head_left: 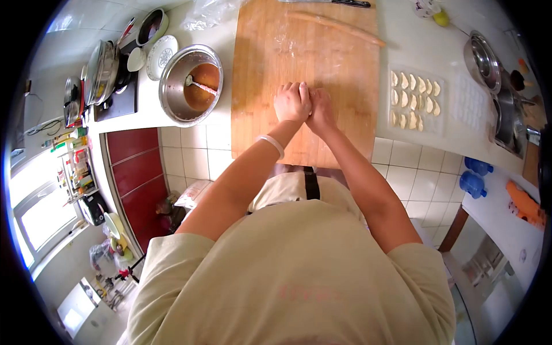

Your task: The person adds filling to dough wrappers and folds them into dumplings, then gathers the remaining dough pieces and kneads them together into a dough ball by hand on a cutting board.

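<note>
Both hands are together over the middle of a wooden board [259, 69]. My left hand [292, 102] has its fingers curled, and a bracelet circles that wrist. Against it, on the right, my right hand [320, 108] is also closed, its fingers bent inward. Whatever lies between or under the hands is hidden. A rolling pin [336, 27] lies across the upper part of the board, with light flour marks to its left. At the board's top edge is a knife with a black handle [352, 3].
Left of the board stand a metal bowl [172, 86] with brown liquid and a spoon, a patterned plate [163, 57] and a pot [152, 26]. To the right are a tray [434, 122] with several dumplings, metal bowls [483, 62] and a sink [509, 126].
</note>
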`<state>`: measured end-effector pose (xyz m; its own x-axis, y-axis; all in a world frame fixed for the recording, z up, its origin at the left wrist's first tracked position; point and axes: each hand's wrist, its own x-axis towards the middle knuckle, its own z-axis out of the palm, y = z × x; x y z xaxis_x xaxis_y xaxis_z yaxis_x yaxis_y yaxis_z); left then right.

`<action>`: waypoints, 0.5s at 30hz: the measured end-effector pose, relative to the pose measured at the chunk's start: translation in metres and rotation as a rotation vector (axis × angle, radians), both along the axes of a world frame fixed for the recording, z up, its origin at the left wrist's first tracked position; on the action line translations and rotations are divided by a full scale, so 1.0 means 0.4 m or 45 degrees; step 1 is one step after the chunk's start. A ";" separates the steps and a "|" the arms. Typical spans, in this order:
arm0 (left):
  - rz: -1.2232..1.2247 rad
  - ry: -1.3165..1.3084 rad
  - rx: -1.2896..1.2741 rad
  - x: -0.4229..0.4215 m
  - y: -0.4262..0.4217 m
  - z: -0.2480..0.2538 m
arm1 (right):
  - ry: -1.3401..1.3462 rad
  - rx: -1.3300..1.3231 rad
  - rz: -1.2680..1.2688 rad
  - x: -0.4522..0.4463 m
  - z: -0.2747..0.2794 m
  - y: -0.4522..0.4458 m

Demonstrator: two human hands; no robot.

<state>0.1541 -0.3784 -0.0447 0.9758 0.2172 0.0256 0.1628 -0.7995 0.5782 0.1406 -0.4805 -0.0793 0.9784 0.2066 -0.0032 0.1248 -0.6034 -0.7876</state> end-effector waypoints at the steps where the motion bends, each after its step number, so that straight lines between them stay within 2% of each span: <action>1: 0.004 0.009 0.004 -0.007 -0.003 -0.013 | 0.009 0.004 0.004 0.004 -0.015 -0.015; 3: -0.053 -0.182 0.158 -0.007 -0.015 -0.028 | -0.127 0.129 0.141 0.024 -0.030 -0.053; 4: -0.130 -0.222 0.219 -0.008 -0.013 -0.029 | -0.339 0.193 0.101 0.023 -0.031 -0.074; 5: -0.141 -0.214 0.219 0.012 -0.010 -0.037 | -0.330 0.193 0.090 0.023 -0.031 -0.092; 7: -0.247 -0.142 0.301 0.038 -0.003 -0.050 | 0.174 0.460 -0.111 0.009 -0.028 -0.124; 8: -0.286 -0.125 0.340 0.057 -0.001 -0.046 | 0.345 0.491 -0.173 0.007 -0.023 -0.128; 9: -0.295 -0.112 0.343 0.079 -0.002 -0.043 | 0.357 0.496 -0.182 0.003 -0.035 -0.122; 11: -0.307 -0.115 0.311 0.112 0.000 -0.046 | 0.519 0.773 -0.275 -0.010 -0.038 -0.099; 12: -0.320 -0.157 0.327 0.132 0.001 -0.053 | 0.523 0.776 -0.291 -0.013 -0.031 -0.090; 14: -0.335 -0.137 0.279 0.166 0.004 -0.058 | 0.819 1.058 -0.383 -0.030 -0.004 -0.072; 15: -0.332 -0.136 0.234 0.186 0.004 -0.057 | 0.816 1.057 -0.403 -0.029 0.004 -0.063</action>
<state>0.2285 -0.3766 -0.0676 0.9876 -0.0575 0.1461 -0.1149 -0.8988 0.4231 0.1289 -0.5057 -0.0778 0.8540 0.1194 -0.5064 -0.5203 0.2123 -0.8272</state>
